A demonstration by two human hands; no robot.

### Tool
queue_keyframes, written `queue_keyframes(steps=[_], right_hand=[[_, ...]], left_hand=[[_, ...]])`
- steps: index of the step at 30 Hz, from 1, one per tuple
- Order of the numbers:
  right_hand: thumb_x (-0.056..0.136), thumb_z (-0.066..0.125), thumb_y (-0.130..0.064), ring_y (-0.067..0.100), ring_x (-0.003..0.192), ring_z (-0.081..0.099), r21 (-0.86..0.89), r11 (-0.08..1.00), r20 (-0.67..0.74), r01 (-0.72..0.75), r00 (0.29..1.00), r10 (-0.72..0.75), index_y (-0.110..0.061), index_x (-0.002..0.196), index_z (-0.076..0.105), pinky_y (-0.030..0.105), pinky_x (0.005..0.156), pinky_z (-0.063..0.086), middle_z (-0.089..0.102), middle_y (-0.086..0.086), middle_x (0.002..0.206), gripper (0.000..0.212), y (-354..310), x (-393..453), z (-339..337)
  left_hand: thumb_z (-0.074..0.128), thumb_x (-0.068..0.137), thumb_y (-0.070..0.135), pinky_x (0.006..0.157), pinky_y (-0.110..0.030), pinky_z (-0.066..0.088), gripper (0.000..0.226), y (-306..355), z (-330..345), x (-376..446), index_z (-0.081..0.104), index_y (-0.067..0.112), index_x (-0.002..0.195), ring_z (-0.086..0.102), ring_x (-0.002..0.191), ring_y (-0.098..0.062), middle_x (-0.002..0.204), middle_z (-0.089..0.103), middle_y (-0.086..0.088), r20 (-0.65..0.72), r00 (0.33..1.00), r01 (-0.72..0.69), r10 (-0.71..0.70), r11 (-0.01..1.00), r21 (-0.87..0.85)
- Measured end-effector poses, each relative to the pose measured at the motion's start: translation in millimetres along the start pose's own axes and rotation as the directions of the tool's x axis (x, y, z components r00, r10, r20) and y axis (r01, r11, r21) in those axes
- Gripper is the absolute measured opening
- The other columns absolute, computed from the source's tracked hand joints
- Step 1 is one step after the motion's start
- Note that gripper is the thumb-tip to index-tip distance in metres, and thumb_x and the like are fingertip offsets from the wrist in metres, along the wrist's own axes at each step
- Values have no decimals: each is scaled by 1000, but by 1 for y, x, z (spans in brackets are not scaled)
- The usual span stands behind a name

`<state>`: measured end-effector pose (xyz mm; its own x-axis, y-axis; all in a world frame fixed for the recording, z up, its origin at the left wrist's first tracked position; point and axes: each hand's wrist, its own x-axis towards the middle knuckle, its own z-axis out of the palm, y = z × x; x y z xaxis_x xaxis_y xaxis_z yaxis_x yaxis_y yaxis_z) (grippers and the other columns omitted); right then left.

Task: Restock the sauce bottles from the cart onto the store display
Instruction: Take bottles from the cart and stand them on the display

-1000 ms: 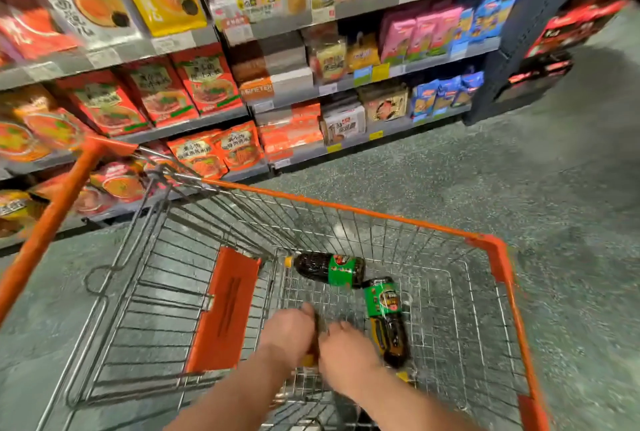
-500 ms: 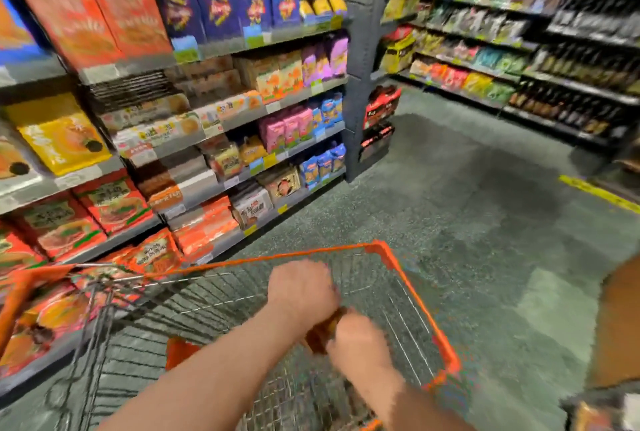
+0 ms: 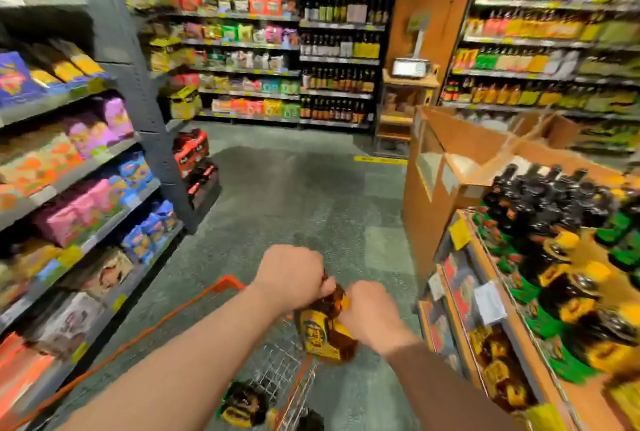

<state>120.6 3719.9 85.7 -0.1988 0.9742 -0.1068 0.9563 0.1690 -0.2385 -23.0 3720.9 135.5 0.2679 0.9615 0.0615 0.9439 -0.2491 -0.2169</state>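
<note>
My left hand (image 3: pixel 291 275) and my right hand (image 3: pixel 369 313) both grip dark sauce bottles with yellow labels (image 3: pixel 325 326) by their necks, held up above the orange wire cart (image 3: pixel 277 361). How many bottles hang there is blurred; they hang close together. Another dark bottle (image 3: pixel 242 403) lies in the cart's basket at the bottom. On the right stands the wooden store display (image 3: pixel 519 344), packed with upright dark bottles with green and yellow labels (image 3: pixel 554 250).
Shelves of packaged food (image 3: pixel 86 171) line the left side. A wooden counter (image 3: pixel 450 167) stands beyond the display on the right. Green floor (image 3: pixel 294 195) runs ahead to more bottle shelves (image 3: pixel 336 84) at the back.
Both hands have lifted the bottles out of the cart's basket. My view has swung right, from the left shelves to the aisle and the wooden display.
</note>
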Motion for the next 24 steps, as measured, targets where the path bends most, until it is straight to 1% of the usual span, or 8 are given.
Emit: queue_keyframes(steps=[8, 11, 14, 18, 20, 21, 22, 24], right_hand=[[86, 54, -15, 27, 76, 48, 117, 958, -32, -261, 963, 267, -16, 67, 40, 33, 66, 37, 33, -1, 63, 24, 128, -32, -59], [89, 54, -18, 29, 81, 52, 155, 925, -77, -347, 929, 361, -13, 91, 55, 32, 71, 41, 38, 1, 68, 6, 172, -46, -74], [88, 54, -18, 33, 99, 62, 126, 888, -82, -443, 887, 454, -5, 103, 61, 36, 79, 48, 50, 8, 77, 21, 212, -58, -85], [88, 55, -15, 23, 68, 50, 109, 851, -86, -513, 848, 523, -14, 65, 36, 30, 56, 37, 32, -2, 65, 30, 273, -81, -97], [64, 80, -21, 14, 46, 38, 19, 904, -230, -427, 878, 420, -20, 53, 32, 22, 43, 19, 36, -3, 54, 49, 303, -89, -102], [43, 87, -22, 12, 39, 39, 57, 886, -147, -461, 873, 464, -22, 46, 33, 21, 41, 11, 39, -4, 46, 54, 313, -95, -108], [32, 86, -21, 12, 38, 45, 49, 881, -170, -470, 866, 471, -22, 44, 35, 21, 39, 7, 44, -3, 44, 53, 333, -98, -105], [55, 79, -17, 18, 62, 63, -5, 855, -93, -518, 852, 515, -18, 61, 56, 21, 40, 22, 62, 4, 65, 23, 359, -108, -100]], left_hand=[[43, 91, 56, 73, -31, 48, 48, 128, -56, 79, 66, 15, 98, 65, 98, -30, 102, 68, -8, -82, 960, -271, 267, 962, -41], [45, 92, 55, 73, -33, 49, 44, 178, -72, 104, 64, 15, 96, 65, 97, -30, 102, 66, -9, -89, 927, -370, 363, 925, -81], [46, 92, 53, 70, -35, 50, 39, 224, -82, 121, 58, 17, 85, 66, 92, -30, 96, 67, -9, -112, 889, -454, 443, 884, -108], [46, 91, 51, 71, -37, 53, 40, 293, -83, 147, 57, 13, 86, 65, 89, -30, 90, 65, -9, -132, 826, -561, 547, 821, -110], [45, 91, 52, 68, -36, 51, 42, 325, -82, 157, 58, 12, 91, 65, 89, -31, 92, 64, -9, -140, 777, -626, 614, 777, -68], [44, 92, 53, 65, -35, 50, 44, 341, -83, 161, 59, 12, 91, 65, 88, -31, 92, 64, -9, -137, 755, -652, 641, 756, -55], [44, 93, 53, 63, -35, 48, 45, 356, -84, 164, 59, 11, 90, 64, 87, -30, 90, 63, -9, -123, 737, -673, 664, 738, -51], [42, 94, 51, 61, -35, 47, 45, 384, -84, 167, 59, 10, 87, 63, 85, -30, 86, 61, -9, -84, 708, -706, 701, 707, -47]])
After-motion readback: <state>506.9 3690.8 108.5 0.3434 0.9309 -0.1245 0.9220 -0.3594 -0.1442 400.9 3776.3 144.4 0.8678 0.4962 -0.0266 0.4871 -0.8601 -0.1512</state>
